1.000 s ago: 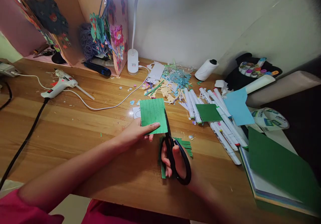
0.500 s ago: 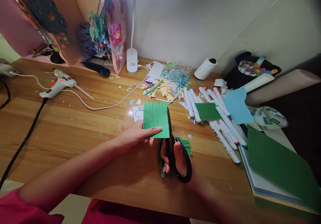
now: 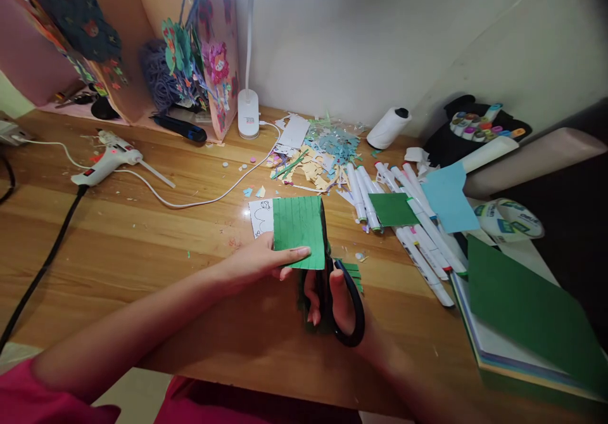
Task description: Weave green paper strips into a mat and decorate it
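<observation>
Pinched under the thumb of my left hand (image 3: pixel 259 260) is a square green paper (image 3: pixel 299 224) ruled with thin parallel lines. My right hand (image 3: pixel 342 294) has its thumb and fingers through the handles of black scissors (image 3: pixel 356 322). The blades run along the paper's right edge, partly hidden behind it; I cannot tell whether they are cutting into it. Several cut green strips (image 3: pixel 352 276) lie on the table just beyond the scissors. A white paper with a line drawing (image 3: pixel 259 216) shows beyond my left hand, partly covered by the green paper.
White markers (image 3: pixel 380 186) lie to the right, with a smaller green piece (image 3: pixel 393 210) on them. Paper scraps (image 3: pixel 316 164) are heaped at the back. A hot glue gun (image 3: pixel 107 163) with a cord lies left. Stacked coloured sheets (image 3: pixel 527 316) sit at right, near a tape roll (image 3: pixel 510 219).
My left hand and the green paper have shifted slightly right and down. A green strip that hung below the scissors is now only a dark blur. More of the white drawing shows.
</observation>
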`<state>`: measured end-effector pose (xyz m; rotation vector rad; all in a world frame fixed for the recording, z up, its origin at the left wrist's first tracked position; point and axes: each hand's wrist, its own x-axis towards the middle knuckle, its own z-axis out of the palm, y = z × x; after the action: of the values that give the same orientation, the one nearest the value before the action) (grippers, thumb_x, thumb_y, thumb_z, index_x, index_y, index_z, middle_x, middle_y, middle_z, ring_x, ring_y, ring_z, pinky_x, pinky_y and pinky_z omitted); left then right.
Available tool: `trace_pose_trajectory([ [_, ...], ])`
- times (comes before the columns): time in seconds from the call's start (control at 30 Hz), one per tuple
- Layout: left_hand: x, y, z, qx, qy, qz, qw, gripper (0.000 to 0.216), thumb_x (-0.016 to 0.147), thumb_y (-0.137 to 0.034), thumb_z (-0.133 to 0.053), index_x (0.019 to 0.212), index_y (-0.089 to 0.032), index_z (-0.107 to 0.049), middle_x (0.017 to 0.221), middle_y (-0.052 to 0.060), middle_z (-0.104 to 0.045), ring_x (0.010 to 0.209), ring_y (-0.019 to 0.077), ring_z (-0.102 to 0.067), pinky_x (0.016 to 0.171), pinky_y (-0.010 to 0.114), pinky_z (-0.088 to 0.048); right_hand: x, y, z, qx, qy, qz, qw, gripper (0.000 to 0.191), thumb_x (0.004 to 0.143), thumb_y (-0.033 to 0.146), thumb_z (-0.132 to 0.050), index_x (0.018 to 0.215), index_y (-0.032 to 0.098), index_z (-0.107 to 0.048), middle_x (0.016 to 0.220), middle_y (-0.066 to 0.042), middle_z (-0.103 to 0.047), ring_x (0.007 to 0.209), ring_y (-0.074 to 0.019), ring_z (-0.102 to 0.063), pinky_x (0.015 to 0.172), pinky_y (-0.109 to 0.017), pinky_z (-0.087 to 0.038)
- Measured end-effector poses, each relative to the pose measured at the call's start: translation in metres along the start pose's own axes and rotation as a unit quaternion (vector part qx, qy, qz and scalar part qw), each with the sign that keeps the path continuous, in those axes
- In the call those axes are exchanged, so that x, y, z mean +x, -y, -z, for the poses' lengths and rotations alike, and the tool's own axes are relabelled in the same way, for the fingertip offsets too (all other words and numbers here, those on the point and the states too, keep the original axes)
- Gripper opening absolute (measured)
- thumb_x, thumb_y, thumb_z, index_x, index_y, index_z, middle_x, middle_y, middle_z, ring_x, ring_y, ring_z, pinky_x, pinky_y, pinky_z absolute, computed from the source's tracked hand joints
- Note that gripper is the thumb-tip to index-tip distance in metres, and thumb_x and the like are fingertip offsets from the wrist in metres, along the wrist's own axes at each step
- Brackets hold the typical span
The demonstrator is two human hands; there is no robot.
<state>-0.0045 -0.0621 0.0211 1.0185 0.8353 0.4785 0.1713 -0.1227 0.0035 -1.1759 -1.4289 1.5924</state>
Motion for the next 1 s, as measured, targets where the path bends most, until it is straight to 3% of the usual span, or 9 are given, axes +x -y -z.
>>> trace_pose_trajectory([
  [0.13, 0.001, 0.001, 0.001, -0.013, -0.008, -0.003, 1.000, 0.035, 0.079, -0.048, -0.064, 0.074, -0.015, -0.054, 0.055, -0.006, -0.042, 0.053, 0.0085, -0.036, 0.053, 0.021, -0.026, 0.000, -0.002, 0.003, -0.003, -0.010, -0.010, 1.000, 0.059, 0.085, 0.072, -0.027, 0.066, 0.019, -0.043, 0.050, 0.005, -0.041, 0.039, -0.0088, -0.047, 0.041, -0.021, -0.038],
  [0.37, 0.000, 0.000, 0.001, 0.001, 0.017, 0.018, 1.000, 0.033, 0.078, -0.047, -0.064, 0.073, -0.015, -0.055, 0.052, -0.006, -0.043, 0.049, 0.0077, -0.033, 0.049, 0.021, -0.023, 0.002, 0.001, 0.004, -0.021, -0.009, -0.013, 1.000, 0.064, 0.086, 0.073, -0.018, 0.065, 0.019, -0.045, 0.050, 0.002, -0.046, 0.046, -0.0116, -0.050, 0.047, -0.023, -0.041],
  [0.6, -0.001, 0.001, -0.002, -0.019, -0.014, 0.023, 0.999, 0.036, 0.074, -0.048, -0.068, 0.086, -0.014, -0.062, 0.063, -0.001, -0.053, 0.059, 0.0122, -0.047, 0.051, 0.022, -0.030, 0.002, 0.002, 0.004, -0.013, -0.027, -0.037, 0.999, 0.059, 0.083, 0.074, -0.026, 0.063, 0.020, -0.041, 0.047, 0.005, -0.040, 0.038, -0.0094, -0.046, 0.040, -0.021, -0.037],
  [0.83, 0.000, 0.002, -0.001, -0.031, 0.023, 0.014, 0.999, 0.035, 0.077, -0.048, -0.065, 0.071, -0.014, -0.059, 0.051, -0.005, -0.046, 0.050, 0.0082, -0.040, 0.051, 0.021, -0.030, 0.004, 0.007, 0.004, -0.005, -0.067, -0.046, 0.997, 0.059, 0.083, 0.074, -0.028, 0.063, 0.021, -0.041, 0.046, 0.005, -0.040, 0.036, -0.0084, -0.045, 0.037, -0.020, -0.036],
  [1.0, 0.003, 0.001, 0.000, 0.040, -0.007, 0.007, 0.999, 0.037, 0.076, -0.050, -0.065, 0.067, -0.015, -0.057, 0.048, -0.004, -0.050, 0.044, 0.0069, -0.040, 0.046, 0.019, -0.027, 0.016, 0.017, 0.010, 0.016, -0.117, -0.057, 0.991, 0.046, 0.085, 0.064, -0.043, 0.069, 0.020, -0.043, 0.048, 0.008, -0.041, 0.034, -0.0070, -0.043, 0.035, -0.019, -0.037],
])
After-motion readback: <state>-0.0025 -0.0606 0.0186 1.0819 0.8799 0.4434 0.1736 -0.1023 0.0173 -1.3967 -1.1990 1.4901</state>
